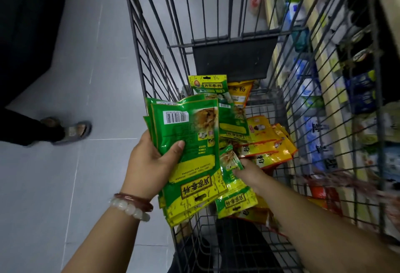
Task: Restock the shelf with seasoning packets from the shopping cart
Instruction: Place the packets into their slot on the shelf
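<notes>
Your left hand [151, 162] held a fanned stack of green packets [188, 149] over the left wall of the cart [151, 60], thumb pressed across the top one and fingers curled behind. Those packets were flat pouches of glossy film, green with yellow bands, a barcode and a food picture; they looked light, limp and slippery, so a stack like yours could slide apart unless pinched firmly across the middle. Just to the right, your right hand [249, 172] reached down into the cart, fingertips on a loose green packet [230, 164]; whether it had closed on it you couldn't tell from here. That one was best taken by an edge or the hang-hole end. Further right, yellow packets [266, 145] lay heaped in the basket, and the stocked shelf [324, 91] stood beyond the wire.
</notes>
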